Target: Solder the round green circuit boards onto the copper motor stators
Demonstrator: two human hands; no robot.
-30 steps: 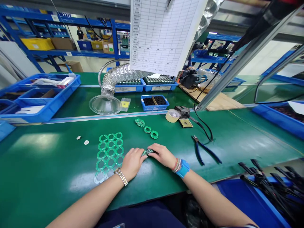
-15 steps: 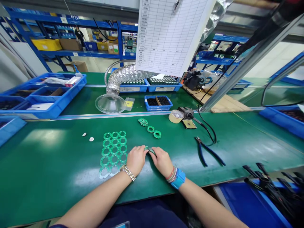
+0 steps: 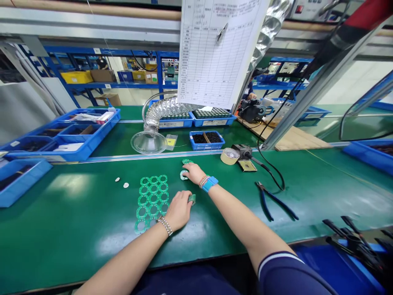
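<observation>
- The left-hand grip (image 3: 179, 210) is curled and resting on the green bench (image 3: 76, 229), just in front of the right end of the landmark, a flat green perforated ring panel (image 3: 152, 200). Its fingers (image 3: 186, 199) touch a short stack of green circuit-board rings (image 3: 192, 199), but I cannot tell whether they clench it.
- That stack lies just beside the panel's right edge, showing its ridged edge. Its long axis runs roughly across the view, with its far end hidden by nothing but too small to read exactly.
- The right-hand grip (image 3: 194, 173) reaches out beyond the panel's far right corner. Its fingertips (image 3: 186, 171) are on a pale-faced ring (image 3: 183, 175); whether they hold it cannot be told.
- A small pile of green rings (image 3: 186, 161) sits just past those fingertips, further from the panel.
- Separated rings lie off the panel in these small lots, while the panel keeps many linked rings, so much of it remains undivided.
- The panel's long axis points away from the person, leaning slightly right at its far end.
- Two small white discs (image 3: 121, 182) lie left of the panel.
- Blue-handled pliers (image 3: 273, 200) lie well right of it.
</observation>
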